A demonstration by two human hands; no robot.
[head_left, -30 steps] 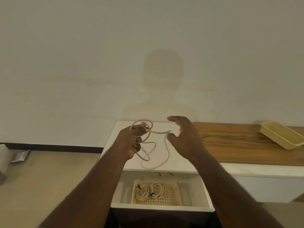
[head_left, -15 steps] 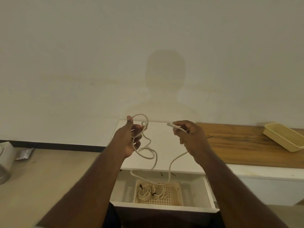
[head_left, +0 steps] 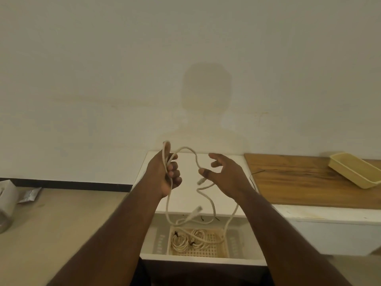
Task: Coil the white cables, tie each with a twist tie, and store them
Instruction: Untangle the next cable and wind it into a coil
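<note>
The right hand (head_left: pixel 224 174) has let go of the cable (head_left: pixel 208 200) end and is open; the left hand (head_left: pixel 165 174) still grips the loops above the drawer (head_left: pixel 203 260), so coiling restarts.

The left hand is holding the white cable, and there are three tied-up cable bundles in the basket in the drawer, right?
Not quite. The head view shows two tied cable bundles in the basket, not three. The rest is right: the left hand holds the white cable, and the basket sits in the open drawer.
</note>
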